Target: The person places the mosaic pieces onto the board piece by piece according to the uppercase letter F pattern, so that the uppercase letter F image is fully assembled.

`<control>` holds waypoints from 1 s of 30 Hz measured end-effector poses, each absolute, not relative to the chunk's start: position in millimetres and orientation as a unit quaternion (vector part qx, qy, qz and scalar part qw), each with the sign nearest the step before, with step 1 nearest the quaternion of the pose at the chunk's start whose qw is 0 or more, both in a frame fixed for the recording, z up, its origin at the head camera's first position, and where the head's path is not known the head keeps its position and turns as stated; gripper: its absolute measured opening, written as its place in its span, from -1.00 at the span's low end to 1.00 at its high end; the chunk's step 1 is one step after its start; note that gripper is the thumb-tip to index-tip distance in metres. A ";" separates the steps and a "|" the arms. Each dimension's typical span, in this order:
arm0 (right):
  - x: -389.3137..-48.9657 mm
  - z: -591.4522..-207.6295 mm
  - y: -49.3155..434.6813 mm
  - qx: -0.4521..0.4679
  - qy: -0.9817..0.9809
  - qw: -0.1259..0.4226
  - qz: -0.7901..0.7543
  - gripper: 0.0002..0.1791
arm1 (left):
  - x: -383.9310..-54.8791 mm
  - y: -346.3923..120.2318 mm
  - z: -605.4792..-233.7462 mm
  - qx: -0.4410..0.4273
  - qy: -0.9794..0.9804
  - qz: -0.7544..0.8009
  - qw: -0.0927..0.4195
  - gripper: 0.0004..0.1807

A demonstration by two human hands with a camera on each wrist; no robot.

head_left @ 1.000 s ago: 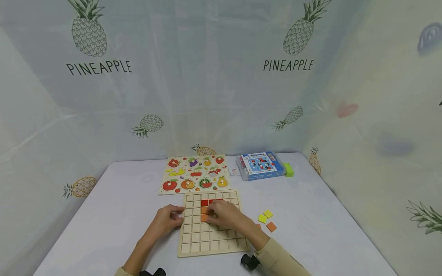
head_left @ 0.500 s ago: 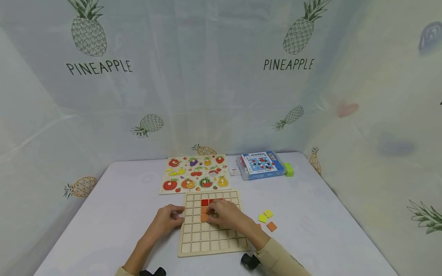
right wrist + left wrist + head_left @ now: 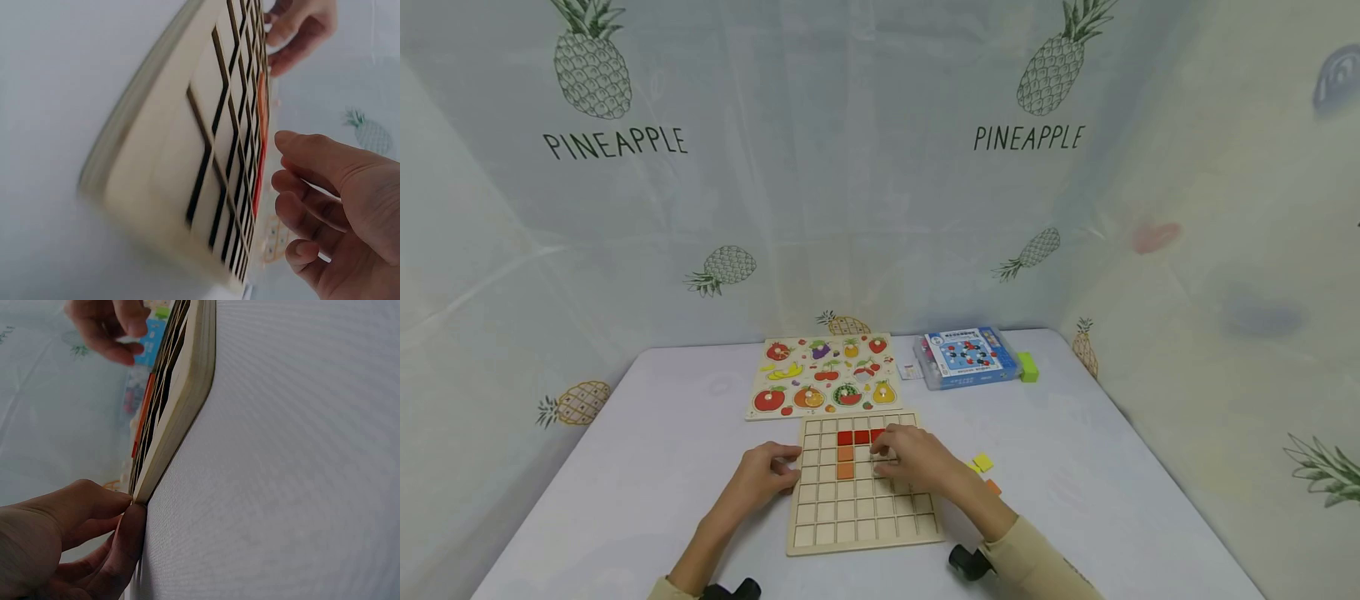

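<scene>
A wooden grid board [image 3: 835,533] lies on the table, its square cells edged by raised strips. Red tiles [image 3: 861,437] sit in a row near its far side, and two orange tiles [image 3: 846,462] run down from the leftmost red one. At the left edge of the board, my left hand [image 3: 762,479] grips the rim between thumb and fingers, as the left wrist view shows at the board's side [image 3: 181,419]. My right hand [image 3: 337,206] hovers above the grid just right of the orange tiles, fingers loosely bent and apart, holding nothing.
Yellow tiles [image 3: 982,462] and an orange tile [image 3: 993,487] lie loose to the right, partly behind my right forearm. A fruit puzzle board [image 3: 805,373] adjoins the grid board's far side. Behind right stand a blue plastic box [image 3: 967,358] and a green block [image 3: 1027,367].
My right hand has lifted off the lower orange tile and moved right, leaving both orange tiles in full view. My left hand stays at the board's edge.
</scene>
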State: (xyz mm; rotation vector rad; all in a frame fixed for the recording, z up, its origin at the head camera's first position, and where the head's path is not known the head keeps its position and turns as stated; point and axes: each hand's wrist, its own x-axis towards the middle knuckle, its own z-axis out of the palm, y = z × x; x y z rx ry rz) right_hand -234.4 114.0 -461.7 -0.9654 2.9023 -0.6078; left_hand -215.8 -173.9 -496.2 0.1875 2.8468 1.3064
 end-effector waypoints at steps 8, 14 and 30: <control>-229.3 -455.5 170.6 -0.251 0.946 0.017 -0.205 -0.73 | -214.4 -173.4 -495.1 0.063 0.907 0.417 -0.002 -0.61; -220.1 -455.7 206.2 -0.228 0.952 0.012 -0.203 -0.77 | -213.6 -171.9 -494.1 0.058 0.908 0.415 -0.002 -0.62; -203.1 -469.2 238.4 -0.277 0.929 0.030 -0.245 -0.74 | -214.1 -172.3 -494.5 0.054 0.911 0.409 0.000 -0.62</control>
